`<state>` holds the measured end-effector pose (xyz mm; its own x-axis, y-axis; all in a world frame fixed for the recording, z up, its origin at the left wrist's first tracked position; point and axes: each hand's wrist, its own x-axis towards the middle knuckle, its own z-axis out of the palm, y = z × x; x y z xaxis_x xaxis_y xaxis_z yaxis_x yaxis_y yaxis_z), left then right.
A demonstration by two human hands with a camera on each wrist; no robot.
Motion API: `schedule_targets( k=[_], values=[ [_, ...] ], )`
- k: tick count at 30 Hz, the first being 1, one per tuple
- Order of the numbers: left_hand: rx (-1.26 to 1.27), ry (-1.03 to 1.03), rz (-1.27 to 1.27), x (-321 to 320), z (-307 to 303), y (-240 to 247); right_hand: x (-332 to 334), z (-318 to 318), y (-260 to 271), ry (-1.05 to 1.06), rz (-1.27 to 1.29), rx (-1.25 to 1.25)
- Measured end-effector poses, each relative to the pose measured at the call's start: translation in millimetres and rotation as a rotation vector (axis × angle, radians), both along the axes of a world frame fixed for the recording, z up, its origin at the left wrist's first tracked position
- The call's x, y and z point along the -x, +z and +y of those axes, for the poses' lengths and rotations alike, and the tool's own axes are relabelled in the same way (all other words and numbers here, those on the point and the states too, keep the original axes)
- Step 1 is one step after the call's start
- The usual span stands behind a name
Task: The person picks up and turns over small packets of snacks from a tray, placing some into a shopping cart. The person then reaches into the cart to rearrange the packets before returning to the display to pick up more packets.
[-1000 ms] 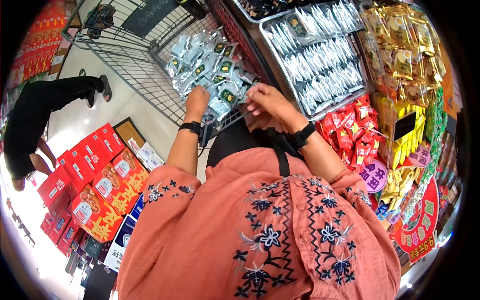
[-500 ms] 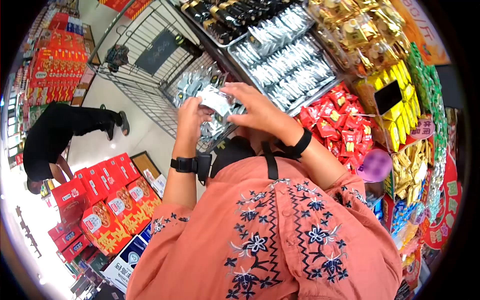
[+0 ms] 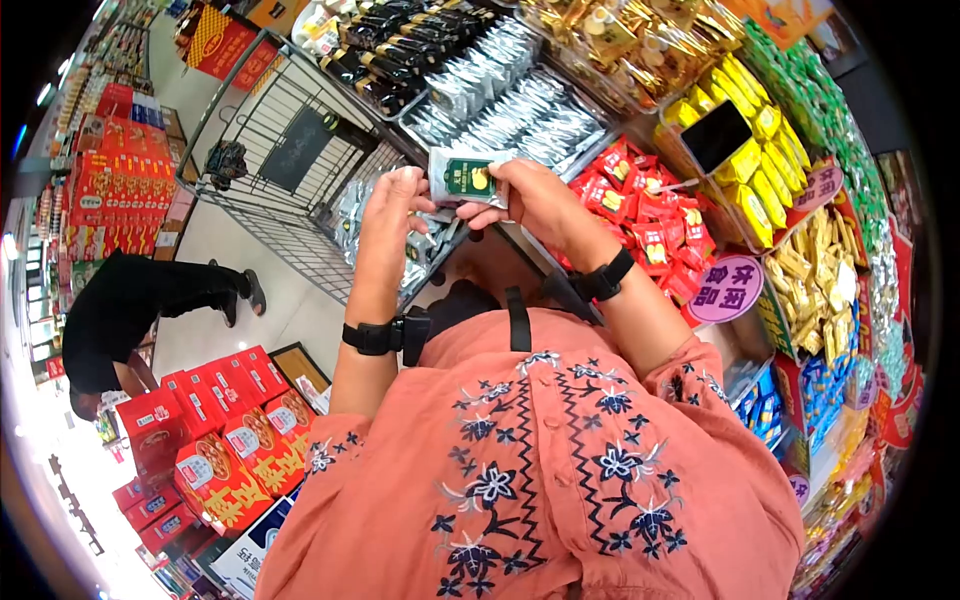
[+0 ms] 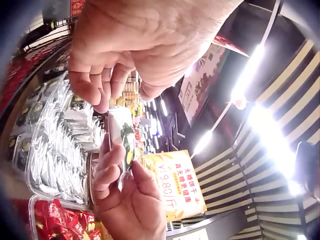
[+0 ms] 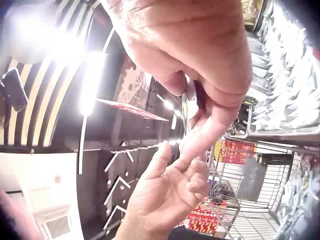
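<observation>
A silver snack packet (image 3: 460,178) with a green label is held up in front of the person, above the near end of a shopping cart. My right hand (image 3: 537,200) pinches it at its right side, thumb across the front and fingers behind. At the packet's other side is my left hand (image 3: 385,212), its fingers loosely bent and fingertips right at the edge. In the right wrist view the left thumb stands apart from the left fingers (image 5: 196,186). More silver packets (image 3: 352,210) lie piled inside the cart (image 3: 265,235).
Behind the cart's right side, trays hold silver packets (image 3: 560,120) and black-wrapped ones (image 3: 385,55). Red packets (image 3: 645,225), yellow packets (image 3: 765,200) and a dark flat panel (image 3: 715,137) are at the right. Red boxes (image 3: 235,440) stack at the left, with a person in black (image 3: 140,300) beyond.
Both hands have come up from the packets in the cart with one packet. Its green-labelled face now shows instead of its pale side. The view has shifted, showing more of the right-hand displays.
</observation>
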<state>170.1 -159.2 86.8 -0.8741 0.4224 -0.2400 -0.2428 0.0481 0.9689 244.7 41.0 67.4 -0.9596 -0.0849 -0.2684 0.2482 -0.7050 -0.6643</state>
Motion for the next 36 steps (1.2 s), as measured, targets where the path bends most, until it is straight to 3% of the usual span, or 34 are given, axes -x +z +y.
schedule_targets(
  k=[3,12,18,23,25,30,34,36],
  values=[
    [-0.009,-0.089,-0.021,-5.9,7.7,8.3,-10.6,7.0,6.6,0.005,0.029,0.057],
    [-0.055,-0.089,0.006,-17.3,22.4,11.9,-23.3,14.2,4.3,0.012,0.076,0.120],
    [0.064,-0.140,0.059,-12.3,13.0,14.8,-20.0,14.9,-1.4,-0.004,0.088,-0.448],
    [0.069,-0.191,0.024,-4.9,11.5,9.7,-13.1,9.7,-9.2,0.101,0.103,-0.499],
    [-0.050,-0.146,-0.024,2.4,11.8,0.2,-6.3,8.1,-16.0,0.000,0.048,-0.489],
    [0.116,-0.358,-0.038,20.5,11.9,-22.2,15.8,3.6,-32.0,-0.172,0.003,-0.269],
    [0.156,-0.358,0.016,53.0,10.6,-48.9,33.5,0.7,-41.3,-0.123,-0.053,-0.321],
    [0.205,-0.368,0.124,71.5,9.9,-50.2,43.1,1.1,-41.9,-0.146,-0.059,-0.461]
  ],
)
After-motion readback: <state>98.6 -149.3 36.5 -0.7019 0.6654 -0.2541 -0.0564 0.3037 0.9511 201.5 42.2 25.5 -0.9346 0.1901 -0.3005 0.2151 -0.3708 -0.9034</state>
